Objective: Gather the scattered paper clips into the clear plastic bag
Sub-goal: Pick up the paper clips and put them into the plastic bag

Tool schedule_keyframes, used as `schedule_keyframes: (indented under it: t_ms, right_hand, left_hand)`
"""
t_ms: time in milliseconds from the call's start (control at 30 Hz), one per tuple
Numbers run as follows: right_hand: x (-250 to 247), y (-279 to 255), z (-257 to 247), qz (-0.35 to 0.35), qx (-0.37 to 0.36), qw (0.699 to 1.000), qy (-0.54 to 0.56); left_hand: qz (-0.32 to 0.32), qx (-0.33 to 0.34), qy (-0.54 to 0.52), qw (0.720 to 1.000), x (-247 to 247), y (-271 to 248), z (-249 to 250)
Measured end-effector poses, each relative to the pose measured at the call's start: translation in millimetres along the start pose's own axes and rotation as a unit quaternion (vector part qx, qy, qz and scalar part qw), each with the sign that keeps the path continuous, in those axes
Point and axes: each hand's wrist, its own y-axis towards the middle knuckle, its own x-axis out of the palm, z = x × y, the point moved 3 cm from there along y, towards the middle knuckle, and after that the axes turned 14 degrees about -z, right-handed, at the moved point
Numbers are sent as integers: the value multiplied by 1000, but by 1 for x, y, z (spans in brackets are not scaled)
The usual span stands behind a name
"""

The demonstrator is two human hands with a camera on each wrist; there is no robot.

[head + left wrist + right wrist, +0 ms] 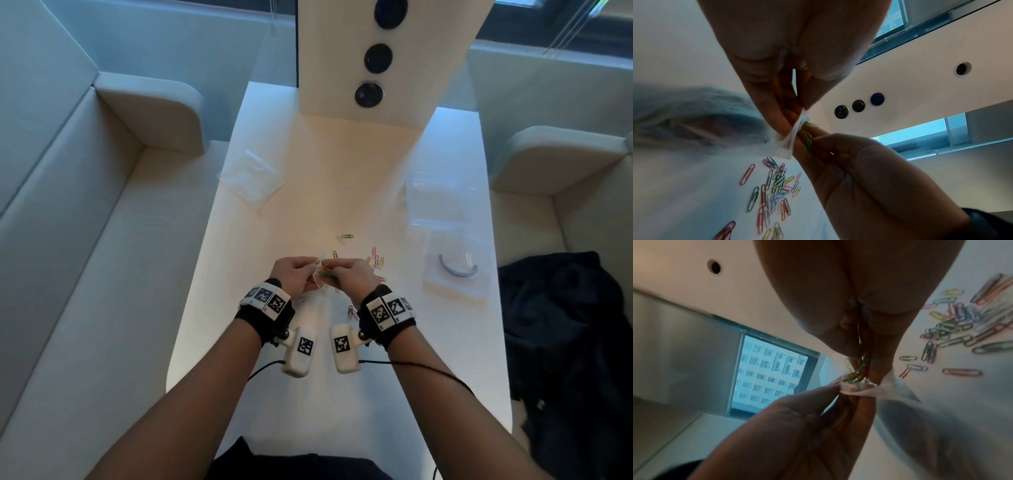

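Both hands meet above the tabletop [308, 394]. At nine o'clock, the left hand [294, 274] pinches the mouth of the clear plastic bag [792, 142]. At three o'clock, the right hand [351, 277] pinches a bunch of coloured paper clips [858, 371] at the bag's opening. More loose clips [376, 262] lie scattered at two o'clock of the hands.

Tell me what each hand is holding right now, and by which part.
The left hand pinches the clear plastic bag by its top edge, at the mouth. The right hand pinches a small bunch of paper clips at their upper ends.
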Motion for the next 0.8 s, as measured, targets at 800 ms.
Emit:
schedule_keyframes:
  t_ms: [800]
  right_hand:
    - [1,-1,-50,-115,-125,885,-434]
  left_hand:
    - [-28,14,57,998,-18,9,8]
